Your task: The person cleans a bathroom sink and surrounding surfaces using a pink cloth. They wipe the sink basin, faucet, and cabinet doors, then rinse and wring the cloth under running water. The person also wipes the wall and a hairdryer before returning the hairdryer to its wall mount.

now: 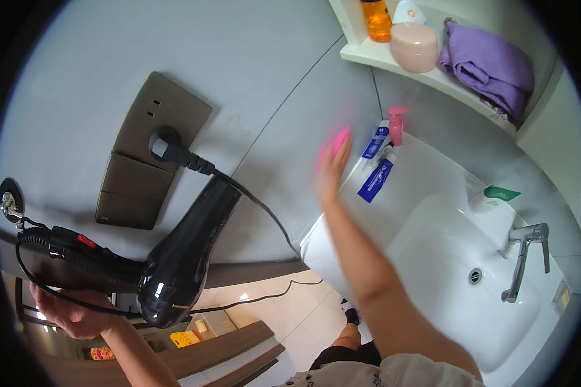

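Observation:
My right hand (333, 176) is blurred against the grey wall tiles above the sink's left rim. A bright pink item (341, 139) shows along its fingers, too blurred to name closely. My left hand (75, 312) is at the lower left with its palm turned up, just below the handle of a black hair dryer (181, 261). Some of its fingers are partly hidden by the cord. The hair dryer hangs from a metal wall hook (10, 205), and its plug (167, 145) sits in a dark wall socket plate (138, 186).
Blue-and-white tubes (376, 178) and a pink pump bottle (396, 126) stand or lie on the white sink (431, 271). A green-capped tube (489, 200) and chrome faucet (520, 263) are at the right. Above, a shelf (368, 54) holds a pink jar (415, 48) and purple towel (489, 67).

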`<action>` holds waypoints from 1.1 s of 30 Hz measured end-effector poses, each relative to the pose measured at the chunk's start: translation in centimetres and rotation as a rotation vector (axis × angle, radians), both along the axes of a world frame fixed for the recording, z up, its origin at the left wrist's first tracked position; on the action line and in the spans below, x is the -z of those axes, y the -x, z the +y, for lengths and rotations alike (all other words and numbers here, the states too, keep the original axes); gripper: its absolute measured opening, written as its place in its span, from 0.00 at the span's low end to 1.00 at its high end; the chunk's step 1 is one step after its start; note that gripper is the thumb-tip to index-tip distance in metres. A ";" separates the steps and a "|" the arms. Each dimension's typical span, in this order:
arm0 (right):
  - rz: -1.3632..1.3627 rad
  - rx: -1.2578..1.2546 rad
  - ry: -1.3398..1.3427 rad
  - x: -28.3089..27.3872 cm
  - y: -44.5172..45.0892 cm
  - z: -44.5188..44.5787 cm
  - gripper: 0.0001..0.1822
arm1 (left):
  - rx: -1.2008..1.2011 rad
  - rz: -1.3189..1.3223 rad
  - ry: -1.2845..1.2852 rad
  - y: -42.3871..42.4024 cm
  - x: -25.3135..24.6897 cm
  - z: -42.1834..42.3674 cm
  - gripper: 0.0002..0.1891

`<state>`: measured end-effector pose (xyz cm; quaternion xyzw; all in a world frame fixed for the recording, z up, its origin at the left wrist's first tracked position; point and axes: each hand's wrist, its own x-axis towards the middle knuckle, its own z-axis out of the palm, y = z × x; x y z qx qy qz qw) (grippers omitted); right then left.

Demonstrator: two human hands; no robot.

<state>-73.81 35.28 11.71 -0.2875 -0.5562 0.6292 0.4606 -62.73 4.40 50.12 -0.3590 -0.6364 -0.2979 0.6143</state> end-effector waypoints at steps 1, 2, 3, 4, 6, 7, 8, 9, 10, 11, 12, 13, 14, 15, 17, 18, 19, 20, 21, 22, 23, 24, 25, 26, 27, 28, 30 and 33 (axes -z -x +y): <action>-0.025 -0.079 0.107 1.7 -2.0 -4.9 0.37 | -0.155 0.070 0.050 -0.1 0.2 0.8 0.29; -0.011 -0.119 0.130 4.0 -4.1 -9.2 0.39 | -0.146 0.054 0.031 0.1 0.5 1.6 0.30; -0.039 -0.169 0.122 6.1 -6.1 -12.6 0.40 | -0.138 0.035 0.014 0.5 0.9 2.4 0.30; -0.010 -0.157 0.225 7.6 -6.0 -12.5 0.41 | 0.027 -0.055 -0.068 0.8 1.0 3.0 0.31; 0.085 -0.150 0.421 8.4 -4.2 -12.0 0.42 | 0.181 -0.120 -0.115 1.4 0.5 3.6 0.31; 0.026 -0.144 0.557 6.5 -3.9 -11.5 0.42 | 0.129 -0.119 -0.064 1.1 0.5 2.3 0.31; -0.030 -0.136 0.682 4.0 -3.0 -8.6 0.42 | 0.083 -0.112 -0.022 0.6 0.4 1.1 0.31; 0.003 -0.105 0.509 3.0 -1.6 -4.2 0.42 | 0.096 -0.109 -0.024 0.5 0.1 0.9 0.31; 0.053 -0.040 0.407 0.9 -0.1 -0.2 0.41 | 0.109 -0.106 -0.023 0.4 -0.2 0.8 0.30; 0.113 -0.032 0.346 -2.2 0.8 2.7 0.41 | 0.108 -0.108 -0.018 0.4 -0.5 0.5 0.30; 0.128 -0.042 0.280 -5.7 1.0 4.6 0.39 | 0.098 -0.108 -0.043 0.3 -0.1 0.8 0.30; 0.087 -0.018 0.132 -6.5 0.6 5.2 0.38 | 0.105 -0.117 -0.031 0.6 0.2 1.1 0.30; 0.049 0.006 -0.017 -7.2 0.5 5.7 0.37 | 0.114 -0.121 -0.021 0.9 0.4 1.4 0.30; 0.014 0.033 -0.166 -8.0 0.7 6.0 0.37 | 0.125 -0.120 -0.011 1.1 0.4 1.8 0.30; -0.017 -0.050 -0.429 -6.6 -1.7 -0.4 0.38 | 0.143 -0.128 0.031 0.8 0.0 1.0 0.30; -0.031 -0.119 -0.574 -4.4 -3.7 -4.2 0.39 | 0.178 -0.165 -0.047 0.7 0.4 1.3 0.31; -0.049 -0.186 -0.716 -2.0 -5.5 -7.3 0.40 | 0.158 -0.167 -0.030 0.8 0.6 1.5 0.31; 0.012 -0.235 -0.808 0.4 -7.1 -8.6 0.39 | 0.132 -0.164 -0.009 0.8 0.7 1.3 0.31; 0.093 -0.276 -0.905 1.7 -7.7 -8.5 0.39 | 0.104 -0.140 0.011 0.5 0.2 1.0 0.31; 0.138 -0.227 -0.974 1.9 -6.9 -7.2 0.38 | 0.087 -0.169 0.013 0.1 -0.1 1.0 0.32; 0.184 -0.179 -1.042 2.0 -5.6 -5.8 0.37 | 0.105 -0.166 -0.038 0.1 -0.1 1.3 0.33; -0.149 -0.512 -0.809 -1.0 -4.5 -3.6 0.38 | 0.104 -0.176 -0.050 -0.4 -0.2 0.3 0.33; -0.022 -0.047 -0.640 -1.1 -1.8 0.2 0.37 | 0.157 -0.185 -0.085 -0.2 0.0 1.1 0.33; -0.008 0.065 -0.412 -3.6 0.1 4.0 0.35 | 0.167 -0.191 -0.073 0.0 0.5 0.9 0.33; -0.018 0.079 -0.283 -4.9 1.3 8.0 0.33 | 0.187 -0.194 -0.066 0.4 0.9 0.9 0.34; 0.014 0.112 -0.195 -5.0 2.7 11.5 0.34 | 0.221 -0.181 -0.068 0.8 1.0 1.1 0.34; 0.021 0.085 -0.154 -5.3 3.4 12.9 0.34 | 0.169 -0.137 -0.004 0.5 0.6 0.4 0.33; 0.100 0.091 -0.013 -4.9 3.0 10.1 0.33 | 0.143 -0.088 0.079 0.4 0.5 -0.2 0.33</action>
